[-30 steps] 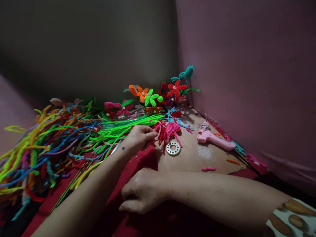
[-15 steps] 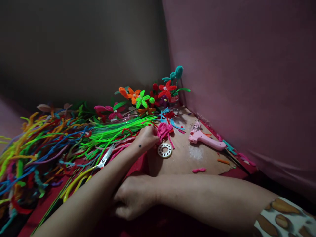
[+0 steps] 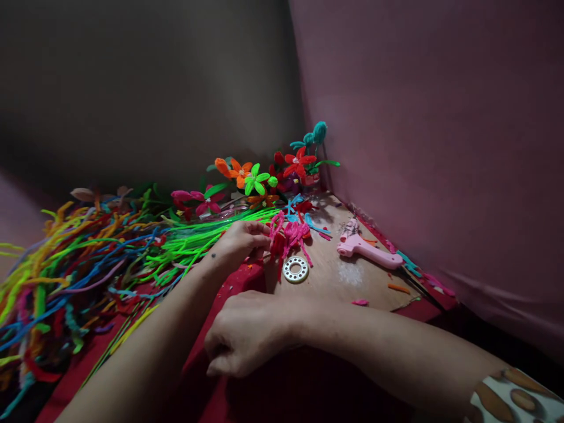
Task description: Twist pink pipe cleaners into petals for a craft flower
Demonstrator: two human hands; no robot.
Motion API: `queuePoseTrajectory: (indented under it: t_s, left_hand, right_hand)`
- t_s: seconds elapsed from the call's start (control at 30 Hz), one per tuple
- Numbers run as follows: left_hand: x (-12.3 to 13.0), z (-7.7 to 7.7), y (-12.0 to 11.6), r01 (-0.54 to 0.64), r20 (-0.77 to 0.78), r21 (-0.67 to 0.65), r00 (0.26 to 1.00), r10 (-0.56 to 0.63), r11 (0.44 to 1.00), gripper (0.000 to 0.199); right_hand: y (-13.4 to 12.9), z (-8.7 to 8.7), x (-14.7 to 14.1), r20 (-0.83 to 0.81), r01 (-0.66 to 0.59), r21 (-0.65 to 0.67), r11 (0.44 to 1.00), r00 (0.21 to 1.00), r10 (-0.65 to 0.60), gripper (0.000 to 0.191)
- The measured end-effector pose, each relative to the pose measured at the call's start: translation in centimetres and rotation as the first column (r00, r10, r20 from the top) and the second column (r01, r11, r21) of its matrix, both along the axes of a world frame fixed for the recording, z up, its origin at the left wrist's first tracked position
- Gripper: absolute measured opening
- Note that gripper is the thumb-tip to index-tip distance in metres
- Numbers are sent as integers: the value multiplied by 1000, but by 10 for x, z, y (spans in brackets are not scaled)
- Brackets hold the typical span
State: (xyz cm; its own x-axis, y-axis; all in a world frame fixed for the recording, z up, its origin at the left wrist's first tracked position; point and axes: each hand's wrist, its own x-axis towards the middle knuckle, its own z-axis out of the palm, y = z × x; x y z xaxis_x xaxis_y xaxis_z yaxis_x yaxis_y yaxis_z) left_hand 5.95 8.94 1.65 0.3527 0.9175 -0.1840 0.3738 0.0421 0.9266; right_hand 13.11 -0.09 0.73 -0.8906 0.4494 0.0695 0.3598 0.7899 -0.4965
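Okay, head view: pink loops [image 3: 294,233] mid-frame, probably light, soft, bendy, best pinched at a loose end to avoid crushing; left hand [image 3: 245,239] at their left edge, right hand [image 3: 247,336] curled lower centre, can't tell either grip.

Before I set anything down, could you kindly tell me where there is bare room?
The brown board shows a bare, white-smeared patch between the holed metal ring and the pink tool, with the right forearm bordering its near side. Crowded: beside the left hand, with pink pieces; leftward, with coloured stems; behind, with fuzzy flowers.
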Motion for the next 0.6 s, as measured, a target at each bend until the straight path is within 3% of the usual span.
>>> queuePoseTrajectory:
  t_s: [0.2,0.3,0.6]
  left_hand:
    - [-1,-2,3,16,44,-66,999,-13,998,19]
    - [2,1,0,14,62,-78,998,-9,997,19]
    - [8,-8,3,118,109,-77,988,-110,990,21]
  right_hand:
    - [-4,-19,-11,72,-26,57,998,997,22,31]
    - [-5,-28,-14,7,14,75,997,1000,-15,32]
    - [-6,-36,-17,-53,20,84,996,999,-15,29]
